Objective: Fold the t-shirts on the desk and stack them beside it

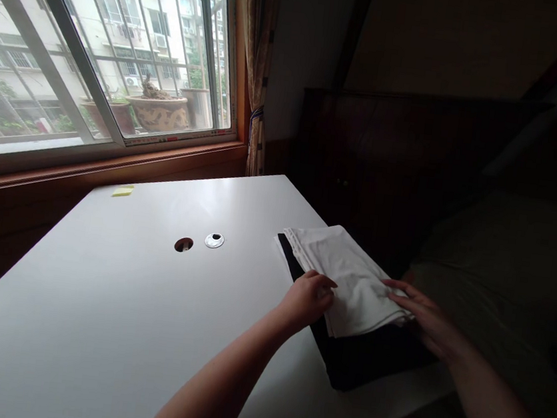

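A folded white cloth lies on top of folded black fabric at the right side of the white table. At the near left edge of the white cloth, my left hand is closed, its index finger and thumb pinching around the cloth's border. My right hand rests against the opposite edge, fingers stretched out and touching the cloth; its lower part is in shadow. Layered folds show along the far left edge of the white cloth, and a pale layer peeks out under the black fabric there.
The white table has a round hole and a silvery round cap. A yellow sticky note lies near its far left corner. Beyond stand a barred window and a tied curtain. Dark wooden furniture is at right.
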### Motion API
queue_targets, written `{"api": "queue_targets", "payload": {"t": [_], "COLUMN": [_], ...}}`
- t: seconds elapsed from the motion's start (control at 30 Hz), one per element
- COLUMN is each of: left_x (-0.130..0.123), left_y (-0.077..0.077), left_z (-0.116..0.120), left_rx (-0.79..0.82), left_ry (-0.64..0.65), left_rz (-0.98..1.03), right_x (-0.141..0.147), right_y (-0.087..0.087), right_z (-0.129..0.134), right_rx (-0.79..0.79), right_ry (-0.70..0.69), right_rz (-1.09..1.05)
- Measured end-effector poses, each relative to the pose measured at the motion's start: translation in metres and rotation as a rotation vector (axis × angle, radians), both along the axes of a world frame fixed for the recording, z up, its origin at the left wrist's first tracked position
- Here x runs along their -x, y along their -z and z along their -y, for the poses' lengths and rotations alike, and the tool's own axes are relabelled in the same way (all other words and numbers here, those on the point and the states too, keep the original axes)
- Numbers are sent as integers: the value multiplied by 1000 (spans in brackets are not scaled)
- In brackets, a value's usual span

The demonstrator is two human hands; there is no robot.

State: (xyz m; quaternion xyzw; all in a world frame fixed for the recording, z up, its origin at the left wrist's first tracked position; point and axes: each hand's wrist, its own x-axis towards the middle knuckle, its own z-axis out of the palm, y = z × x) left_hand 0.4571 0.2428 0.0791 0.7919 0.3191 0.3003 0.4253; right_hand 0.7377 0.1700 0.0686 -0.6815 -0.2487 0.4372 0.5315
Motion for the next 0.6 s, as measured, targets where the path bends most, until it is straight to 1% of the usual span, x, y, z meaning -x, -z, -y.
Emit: {"api": "queue_targets", "payload": {"t": [0.07, 0.13, 0.17, 0.23, 0.33, 0.4, 0.47, 0.53, 0.6], "left_x": [1, 1, 1, -1, -7, -12, -15, -15, -13], "left_y": [-2, -7, -10, -17, -21, -18, -14, -9, -7], "left_z": [8, 16, 19, 21, 14, 4, -6, -13, -14], "left_rx": [-40, -68, -62, 2, 125, 145, 130, 127, 146], "left_ry": [10, -1, -12, -28, -55, -101, -126, -99, -40], "left_rz": [-40, -114, -151, -193, -142, -59, 15, 57, 73], "right_x": [-4, -9, -11, -13, -12, -9, -6, -4, -3], "right_y": [5, 11, 13, 16, 15, 13, 10, 7, 5], "right_z": [1, 1, 1, 1, 1, 2, 2, 3, 4], "right_rx": [-24, -32, -34, -44, -57, -55, -49, -41, -38], "right_ry": [-53, -65, -65, -61, -48, -42, -44, -44, -36], "right_rz": [-20, -36, -43, -61, -80, -84, -84, -83, -80]}}
